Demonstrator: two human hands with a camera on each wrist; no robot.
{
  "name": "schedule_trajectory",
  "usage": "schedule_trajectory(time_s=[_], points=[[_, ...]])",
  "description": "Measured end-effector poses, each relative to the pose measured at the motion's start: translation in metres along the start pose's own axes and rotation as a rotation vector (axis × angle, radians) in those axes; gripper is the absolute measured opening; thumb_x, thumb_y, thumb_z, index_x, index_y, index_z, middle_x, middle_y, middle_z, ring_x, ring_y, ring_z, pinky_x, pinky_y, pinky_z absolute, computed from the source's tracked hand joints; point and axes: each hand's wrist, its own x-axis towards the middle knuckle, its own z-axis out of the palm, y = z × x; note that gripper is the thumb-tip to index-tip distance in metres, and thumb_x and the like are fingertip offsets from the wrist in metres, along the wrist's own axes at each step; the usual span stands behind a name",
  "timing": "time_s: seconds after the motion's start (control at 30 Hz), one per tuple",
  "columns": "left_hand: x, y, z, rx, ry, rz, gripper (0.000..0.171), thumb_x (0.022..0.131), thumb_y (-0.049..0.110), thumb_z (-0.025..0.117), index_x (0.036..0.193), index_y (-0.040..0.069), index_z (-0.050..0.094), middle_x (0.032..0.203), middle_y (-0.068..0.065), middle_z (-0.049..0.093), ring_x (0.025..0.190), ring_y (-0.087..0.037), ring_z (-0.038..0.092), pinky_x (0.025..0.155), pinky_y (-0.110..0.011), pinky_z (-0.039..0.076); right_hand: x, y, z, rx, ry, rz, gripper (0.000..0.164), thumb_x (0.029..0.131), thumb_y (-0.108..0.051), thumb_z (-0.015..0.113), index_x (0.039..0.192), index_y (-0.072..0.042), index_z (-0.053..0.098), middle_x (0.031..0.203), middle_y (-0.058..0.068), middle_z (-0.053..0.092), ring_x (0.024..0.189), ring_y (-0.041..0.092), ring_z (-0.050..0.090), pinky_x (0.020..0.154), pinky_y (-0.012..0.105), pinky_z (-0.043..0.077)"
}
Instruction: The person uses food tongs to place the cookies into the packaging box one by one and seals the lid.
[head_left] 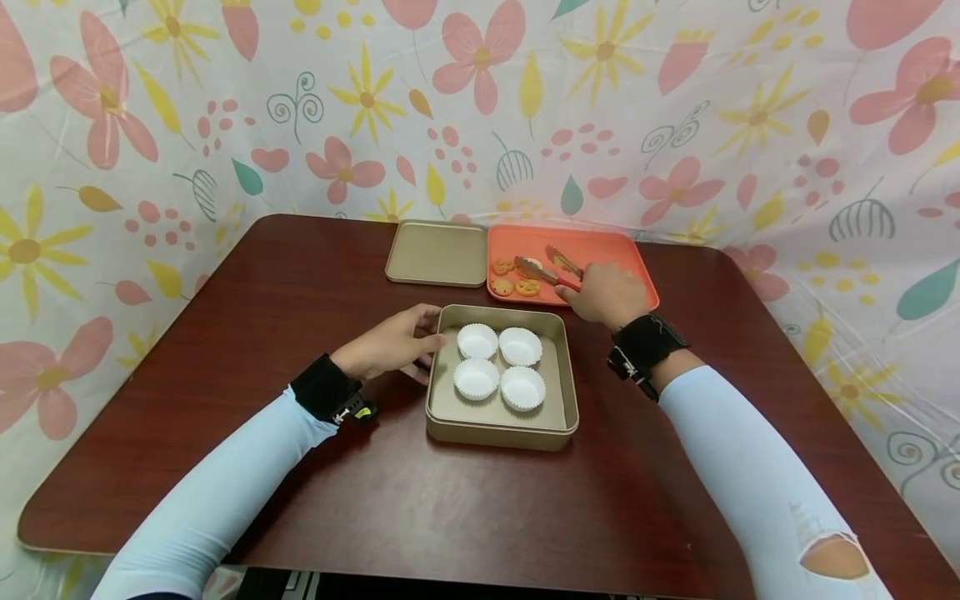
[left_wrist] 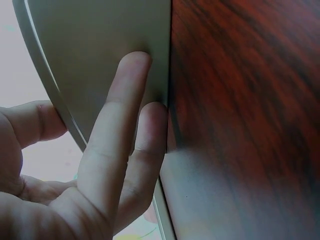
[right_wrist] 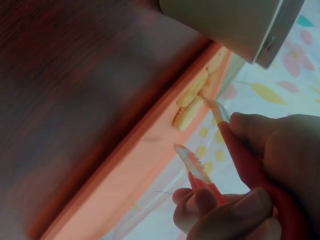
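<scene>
My left hand (head_left: 393,343) rests against the left side of a gold rectangular tin (head_left: 558,367), thumb at the rim. In the left wrist view, two fairly straight fingers (left_wrist: 127,95) touch the tin's side wall (left_wrist: 90,45). Inside the tin stand several white fluted paper cups (head_left: 477,379). My right hand (head_left: 611,296) grips red-handled tongs (head_left: 536,271) over an orange tray (head_left: 622,250). Their tips are spread apart, with nothing between them. Several round cookies (head_left: 528,287) lie on the tray's left part, close by one tong tip (right_wrist: 217,111).
A flat gold lid (head_left: 437,252) lies left of the orange tray, behind the tin. Everything stands on a dark reddish-brown wooden table (head_left: 315,483). A flower-patterned cloth (head_left: 420,108) hangs behind the table and along its sides.
</scene>
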Motion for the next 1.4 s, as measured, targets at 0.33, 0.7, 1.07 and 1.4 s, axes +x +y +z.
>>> schedule_trajectory(time_s=[0.33,0.7,1.07,1.4], points=[[0.0,-0.001,-0.001,0.006,0.011,-0.009,0.057,0.108,0.012,0.053,0.158,0.006,0.026,0.147,-0.023,0.039,0.1,-0.041,0.065,0.074,-0.046,0.065,0.003,-0.004,0.002,0.013,-0.018,-0.004,0.057,0.098,-0.061,0.058,0.078,-0.008,0.06,0.068,0.006,0.049,0.066,0.029,0.056,0.052,0.035,0.039],[0.0,-0.004,-0.001,0.003,0.0,-0.002,0.058,0.108,0.013,0.055,0.158,0.006,0.026,0.144,-0.022,0.042,0.1,-0.042,0.063,0.075,-0.047,0.065,0.003,0.004,0.01,0.066,-0.018,-0.017,0.055,0.098,-0.058,0.061,0.079,-0.007,0.057,0.07,0.008,0.05,0.064,0.027,0.052,0.051,0.033,0.037],[0.001,-0.004,-0.002,0.003,0.006,0.004,0.057,0.108,0.013,0.054,0.158,0.006,0.026,0.145,-0.023,0.041,0.099,-0.041,0.064,0.075,-0.047,0.065,0.005,0.004,0.009,0.055,-0.01,-0.016,0.052,0.098,-0.056,0.062,0.085,-0.006,0.061,0.073,0.01,0.053,0.066,0.028,0.053,0.051,0.034,0.039],[-0.001,-0.004,-0.003,-0.014,0.008,-0.002,0.056,0.108,0.012,0.054,0.157,0.007,0.027,0.146,-0.023,0.042,0.098,-0.041,0.065,0.074,-0.048,0.065,0.002,0.009,0.008,0.076,-0.003,-0.049,0.049,0.099,-0.051,0.065,0.079,-0.006,0.057,0.069,0.008,0.049,0.061,0.026,0.048,0.05,0.032,0.033]])
